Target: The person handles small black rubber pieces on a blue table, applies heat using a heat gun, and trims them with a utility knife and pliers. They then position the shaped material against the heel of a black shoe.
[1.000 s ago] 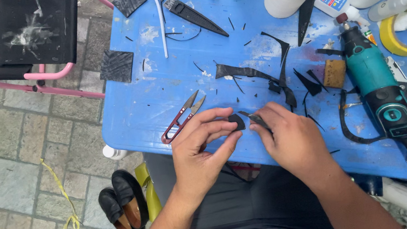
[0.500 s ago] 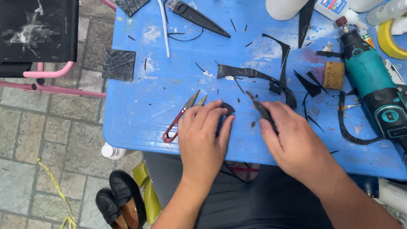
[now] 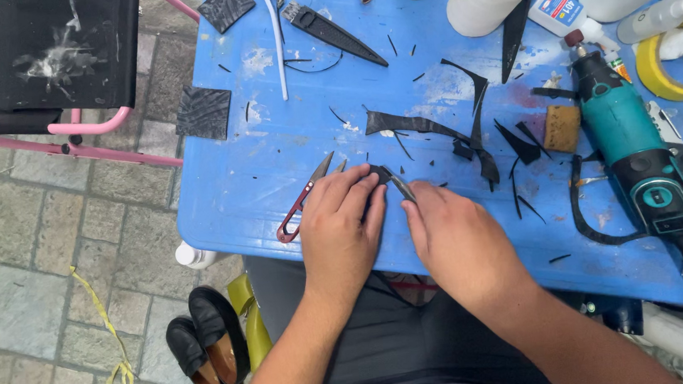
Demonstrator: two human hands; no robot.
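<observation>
My left hand (image 3: 339,236) lies palm down on the blue table (image 3: 257,183), its fingers pressing a small black piece (image 3: 376,172) flat against the top. My right hand (image 3: 457,243) pinches a thin blade (image 3: 400,186) whose tip meets the right edge of that piece. Red-handled snips (image 3: 299,206) lie on the table just left of my left hand, touching its thumb side. Most of the black piece is hidden under my fingers.
Black rubber strips and slivers (image 3: 427,125) lie beyond my hands. To the right are a teal power tool (image 3: 633,147) with its cord, a brown block (image 3: 562,127), a glue bottle (image 3: 562,10) and a yellow tape roll (image 3: 664,69). A pink-framed chair (image 3: 53,53) and black shoes (image 3: 206,347) are on the left.
Both hands came down from holding the black piece in the air. The left hand now pins it to the table, and the right hand has brought the blade to its edge.
</observation>
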